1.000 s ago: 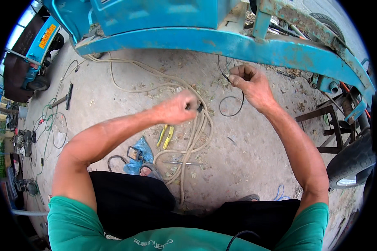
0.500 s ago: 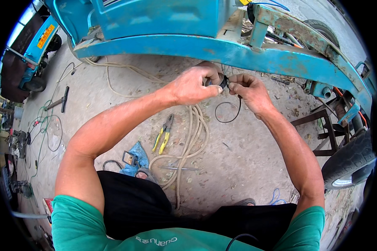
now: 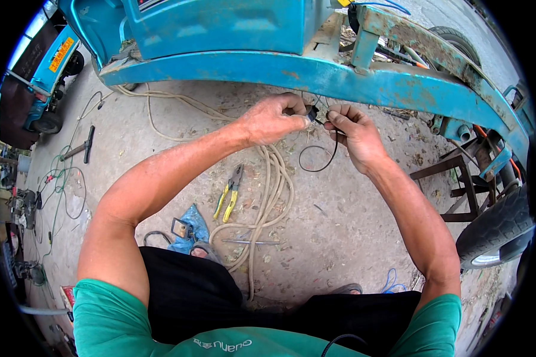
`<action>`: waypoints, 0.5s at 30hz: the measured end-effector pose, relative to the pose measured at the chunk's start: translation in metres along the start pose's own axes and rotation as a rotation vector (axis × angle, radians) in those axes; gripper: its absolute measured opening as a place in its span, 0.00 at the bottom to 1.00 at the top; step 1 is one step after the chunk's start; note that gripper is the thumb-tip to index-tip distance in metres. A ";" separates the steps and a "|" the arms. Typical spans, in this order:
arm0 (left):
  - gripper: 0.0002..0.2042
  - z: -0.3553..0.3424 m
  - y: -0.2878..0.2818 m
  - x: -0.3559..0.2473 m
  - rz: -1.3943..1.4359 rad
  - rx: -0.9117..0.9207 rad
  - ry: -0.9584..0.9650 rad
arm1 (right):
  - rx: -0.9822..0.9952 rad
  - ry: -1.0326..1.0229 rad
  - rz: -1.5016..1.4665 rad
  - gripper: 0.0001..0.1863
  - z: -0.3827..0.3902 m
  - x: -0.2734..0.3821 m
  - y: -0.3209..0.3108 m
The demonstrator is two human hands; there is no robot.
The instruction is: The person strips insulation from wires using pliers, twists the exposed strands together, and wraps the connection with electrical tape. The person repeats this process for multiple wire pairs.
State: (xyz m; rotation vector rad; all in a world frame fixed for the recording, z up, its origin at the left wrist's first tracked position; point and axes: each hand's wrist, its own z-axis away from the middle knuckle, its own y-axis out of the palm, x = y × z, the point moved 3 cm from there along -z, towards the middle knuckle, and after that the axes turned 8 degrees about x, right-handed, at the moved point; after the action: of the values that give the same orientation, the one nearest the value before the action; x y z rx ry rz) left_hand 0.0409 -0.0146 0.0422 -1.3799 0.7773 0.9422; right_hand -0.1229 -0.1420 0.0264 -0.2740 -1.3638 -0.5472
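Below the blue metal frame rail (image 3: 232,64), my left hand (image 3: 277,119) is closed on a small black part that looks like a connector (image 3: 312,112). Facing it, my right hand (image 3: 357,131) pinches a thin black cable (image 3: 336,147) between thumb and fingertips. That cable hangs in a round loop under the hands. A narrow gap separates the fingertips of both hands, and thin dark wires come down from the rail between them. Exactly how the cable meets the black part is too small to tell.
Yellow-handled pliers (image 3: 229,196), a coiled beige hose (image 3: 274,190) and a blue bag (image 3: 193,223) lie on the ground before me. A hammer (image 3: 87,146) and green wires (image 3: 59,184) are at left. A rusty metal stand (image 3: 458,178) and a tire (image 3: 494,229) stand at right.
My fingertips have drawn slightly apart, and more of the black part shows at my left hand. The right-hand fingers have opened a little around the cable. The whole view has shifted slightly.
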 end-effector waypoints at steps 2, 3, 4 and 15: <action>0.13 -0.001 0.000 -0.002 -0.055 0.006 -0.021 | -0.019 -0.034 -0.038 0.08 0.001 0.002 0.002; 0.13 -0.002 0.000 -0.004 -0.061 0.023 -0.033 | 0.004 -0.047 0.006 0.08 0.000 0.002 0.001; 0.13 -0.003 0.000 -0.006 -0.068 0.040 -0.045 | 0.027 -0.061 0.049 0.09 0.000 0.002 0.000; 0.14 -0.006 0.002 -0.009 -0.172 0.096 -0.026 | 0.075 -0.045 0.169 0.13 0.005 0.010 0.007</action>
State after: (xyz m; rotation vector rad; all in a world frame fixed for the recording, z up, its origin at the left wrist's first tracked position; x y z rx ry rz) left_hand 0.0351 -0.0214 0.0492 -1.3259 0.6649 0.7774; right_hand -0.1225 -0.1358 0.0382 -0.3381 -1.3867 -0.3504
